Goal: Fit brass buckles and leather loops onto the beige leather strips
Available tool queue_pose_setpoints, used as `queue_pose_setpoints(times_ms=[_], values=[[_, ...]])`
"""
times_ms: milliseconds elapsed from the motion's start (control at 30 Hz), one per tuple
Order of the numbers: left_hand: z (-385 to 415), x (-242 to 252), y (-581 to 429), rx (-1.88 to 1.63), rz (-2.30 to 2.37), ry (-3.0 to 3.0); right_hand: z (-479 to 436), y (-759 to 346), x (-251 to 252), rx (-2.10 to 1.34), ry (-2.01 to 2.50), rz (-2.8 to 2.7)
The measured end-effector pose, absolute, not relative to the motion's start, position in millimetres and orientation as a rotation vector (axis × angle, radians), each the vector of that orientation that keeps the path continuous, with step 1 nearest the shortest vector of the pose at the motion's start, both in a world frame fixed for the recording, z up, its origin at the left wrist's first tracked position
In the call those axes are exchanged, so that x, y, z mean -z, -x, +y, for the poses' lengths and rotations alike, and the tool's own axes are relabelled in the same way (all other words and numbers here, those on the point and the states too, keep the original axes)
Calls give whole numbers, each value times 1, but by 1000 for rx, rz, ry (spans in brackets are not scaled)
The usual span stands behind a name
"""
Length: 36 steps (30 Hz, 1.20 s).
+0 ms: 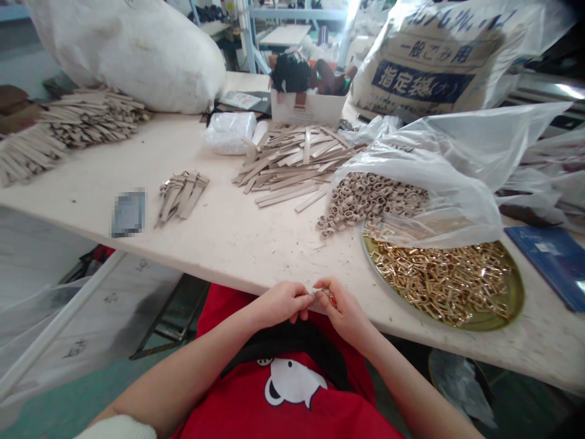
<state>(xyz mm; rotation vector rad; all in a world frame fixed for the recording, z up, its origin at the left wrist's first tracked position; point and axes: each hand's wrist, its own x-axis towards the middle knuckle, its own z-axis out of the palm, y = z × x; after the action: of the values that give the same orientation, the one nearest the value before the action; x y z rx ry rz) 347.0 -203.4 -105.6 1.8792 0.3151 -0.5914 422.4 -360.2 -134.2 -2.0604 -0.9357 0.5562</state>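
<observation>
Close to the table's front edge, my left hand (287,303) and my right hand (339,306) meet fingertip to fingertip. Both are closed in a pinch around something small and pale that the fingers mostly hide. A small red spot shows at the fingers of my right hand; I cannot tell what it is. To the right of my hands lies a round tray (515,292) heaped with gold metal buckles (439,283). Behind it, small beige loops (365,198) spill out of a clear plastic bag (461,177).
Loose beige strips (292,158) lie mid-table. A small bundle of straps with metal ends (183,192) is at the left, beside a blurred grey rectangular object (128,212). More strips (91,116), large sacks (132,55) and a white box (308,107) stand behind. A blue folder (548,262) lies right.
</observation>
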Motion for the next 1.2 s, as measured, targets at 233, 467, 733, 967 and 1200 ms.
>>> queue_pose_setpoints(times_ms=[233,467,733,967,1200], values=[[-199,102,-351,640,333,-1787,-360,-419,144,-347,2087,-930],[-204,96,-359,597,248,-1866,-366,-422,142,-411,1933,-849],[-205,87,-363,612,211,-1877,-364,-425,146,-385,1940,-891],[-199,88,-364,680,136,-1927,-367,-424,142,-225,2017,-953],[-209,93,-360,567,185,-1951,-367,-422,145,-198,2007,-997]])
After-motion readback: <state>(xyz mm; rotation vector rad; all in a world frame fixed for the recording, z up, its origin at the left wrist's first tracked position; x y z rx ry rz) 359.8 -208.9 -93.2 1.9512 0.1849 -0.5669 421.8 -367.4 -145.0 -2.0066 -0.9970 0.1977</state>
